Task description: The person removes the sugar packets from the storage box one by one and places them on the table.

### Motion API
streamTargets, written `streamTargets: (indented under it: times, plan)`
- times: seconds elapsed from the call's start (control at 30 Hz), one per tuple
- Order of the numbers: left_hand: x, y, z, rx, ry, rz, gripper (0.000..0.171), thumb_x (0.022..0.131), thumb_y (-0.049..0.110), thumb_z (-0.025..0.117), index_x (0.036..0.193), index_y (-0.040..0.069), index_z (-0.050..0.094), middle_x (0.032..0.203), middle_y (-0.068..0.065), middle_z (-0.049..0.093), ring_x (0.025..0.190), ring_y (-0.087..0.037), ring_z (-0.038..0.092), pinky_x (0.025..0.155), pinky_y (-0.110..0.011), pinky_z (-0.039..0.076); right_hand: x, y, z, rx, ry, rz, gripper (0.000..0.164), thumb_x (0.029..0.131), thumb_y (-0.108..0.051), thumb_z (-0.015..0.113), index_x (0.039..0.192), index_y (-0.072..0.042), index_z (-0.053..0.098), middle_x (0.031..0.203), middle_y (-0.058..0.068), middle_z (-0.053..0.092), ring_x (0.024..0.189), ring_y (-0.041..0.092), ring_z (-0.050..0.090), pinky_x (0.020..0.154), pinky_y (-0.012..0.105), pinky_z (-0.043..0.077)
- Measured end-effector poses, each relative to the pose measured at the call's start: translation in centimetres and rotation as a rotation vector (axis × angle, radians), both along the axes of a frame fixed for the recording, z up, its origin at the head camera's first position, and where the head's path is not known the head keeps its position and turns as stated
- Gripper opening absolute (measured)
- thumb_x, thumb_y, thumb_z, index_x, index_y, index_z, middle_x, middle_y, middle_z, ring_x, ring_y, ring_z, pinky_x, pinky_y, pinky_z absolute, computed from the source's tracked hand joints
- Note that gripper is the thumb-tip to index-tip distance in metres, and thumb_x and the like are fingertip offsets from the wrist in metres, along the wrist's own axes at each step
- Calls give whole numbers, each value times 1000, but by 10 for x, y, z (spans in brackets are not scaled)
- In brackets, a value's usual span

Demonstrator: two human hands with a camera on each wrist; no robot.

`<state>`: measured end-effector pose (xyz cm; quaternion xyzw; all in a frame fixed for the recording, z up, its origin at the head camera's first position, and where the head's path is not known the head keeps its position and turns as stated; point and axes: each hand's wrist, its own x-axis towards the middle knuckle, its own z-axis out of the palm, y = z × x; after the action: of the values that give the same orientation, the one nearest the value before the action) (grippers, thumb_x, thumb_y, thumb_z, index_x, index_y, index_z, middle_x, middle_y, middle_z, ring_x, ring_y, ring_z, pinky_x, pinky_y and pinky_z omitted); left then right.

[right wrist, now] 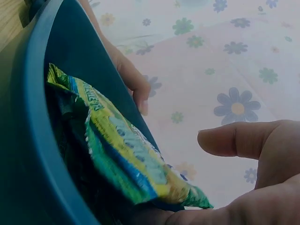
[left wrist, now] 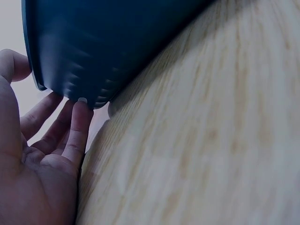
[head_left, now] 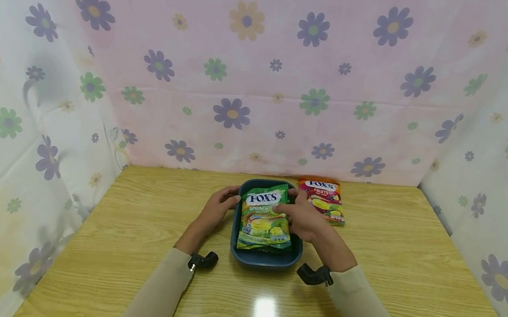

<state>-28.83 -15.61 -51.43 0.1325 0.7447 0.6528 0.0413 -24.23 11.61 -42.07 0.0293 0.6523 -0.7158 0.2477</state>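
Note:
A dark blue plastic tub (head_left: 267, 261) stands on the table, with a green Fox's Spring Tea candy bag (head_left: 265, 226) lying in it, face up. My left hand (head_left: 216, 206) holds the tub's far left side. In the left wrist view its thumb (left wrist: 18, 65) is at the rim, while the fingertips (left wrist: 82, 112) touch the outer wall. My right hand (head_left: 308, 220) reaches over the right rim. Its thumb (right wrist: 229, 139) stands out above the bag, apart from it; the other fingers are at the bag's edge, partly hidden.
A red Fox's Fruits candy bag (head_left: 323, 201) lies flat on the wooden table (head_left: 146, 230) behind my right hand. A flowered cloth (head_left: 262, 77) closes off the back and both sides. Each wrist wears a black camera mount (head_left: 203, 261).

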Motion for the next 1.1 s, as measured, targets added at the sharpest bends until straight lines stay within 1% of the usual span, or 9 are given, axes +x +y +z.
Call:
streamTargets:
  times: [0.07, 0.23, 0.43, 0.57, 0.63, 0.8, 0.87, 0.97, 1.1]
  plan:
    - [0, 0, 0, 2, 3, 2, 41, 111, 18, 55, 150, 4, 57, 145, -19, 61, 116, -22, 65, 100, -36, 56, -1, 0, -1, -10, -7, 15, 84, 107, -7, 59, 164, -19, 0, 164, 29, 15, 140, 47, 39, 116, 69, 38]
    - [-1, 0, -1, 3, 9, -2, 41, 111, 17, 55, 150, 3, 57, 145, -20, 61, 117, -21, 65, 100, -35, 57, -2, -2, -6, -8, -2, 60, 94, 107, -6, 58, 169, -20, -11, 170, 25, 9, 148, 50, 36, 120, 69, 32]
    - [-2, -1, -2, 9, 9, 3, 41, 111, 15, 55, 149, 2, 57, 144, -20, 62, 115, -20, 66, 99, -35, 57, 2, -7, -9, 53, 75, 66, 103, 102, -3, 62, 168, -8, -17, 174, 24, -7, 159, 47, 10, 127, 63, 18]
    - [-1, -1, -2, 10, 10, -1, 40, 111, 15, 55, 149, 2, 57, 143, -20, 62, 113, -19, 66, 97, -34, 57, 4, -9, -11, 51, 109, 99, 81, 104, -3, 58, 166, 4, 5, 168, 30, 18, 153, 48, 25, 125, 60, 28]
    - [-1, 0, -1, 13, 10, -3, 40, 111, 16, 54, 149, 3, 57, 143, -20, 62, 113, -19, 66, 97, -33, 57, 4, -9, -12, 37, 106, 115, 78, 105, -3, 55, 165, 7, 6, 164, 31, 25, 150, 47, 32, 124, 58, 31]
    - [0, 1, 1, 14, 11, -4, 40, 111, 16, 55, 149, 3, 57, 142, -20, 63, 110, -19, 67, 97, -33, 57, 4, -9, -14, 95, 99, 93, 98, 103, -4, 63, 168, 0, -10, 173, 25, 11, 158, 45, 18, 126, 58, 27]
    - [0, 1, 1, 11, 13, -3, 40, 111, 16, 55, 149, 2, 57, 141, -20, 63, 109, -19, 67, 97, -34, 57, 4, -9, -16, 105, 108, 101, 96, 101, -2, 66, 170, -4, -2, 171, 26, 20, 154, 46, 29, 122, 57, 36]
    - [0, 0, 1, 6, 13, -2, 40, 111, 18, 55, 149, 3, 58, 142, -20, 63, 110, -19, 67, 97, -34, 57, 3, -11, -19, 70, 128, 135, 86, 101, 1, 66, 168, -9, 13, 157, 26, 44, 133, 43, 56, 105, 50, 54]
    - [0, 0, 0, 8, 12, -1, 40, 111, 18, 56, 149, 4, 58, 142, -18, 63, 112, -20, 66, 97, -34, 57, 4, -11, -20, 51, 148, 150, 78, 100, 3, 65, 164, -9, 21, 145, 25, 54, 115, 33, 66, 92, 42, 60]
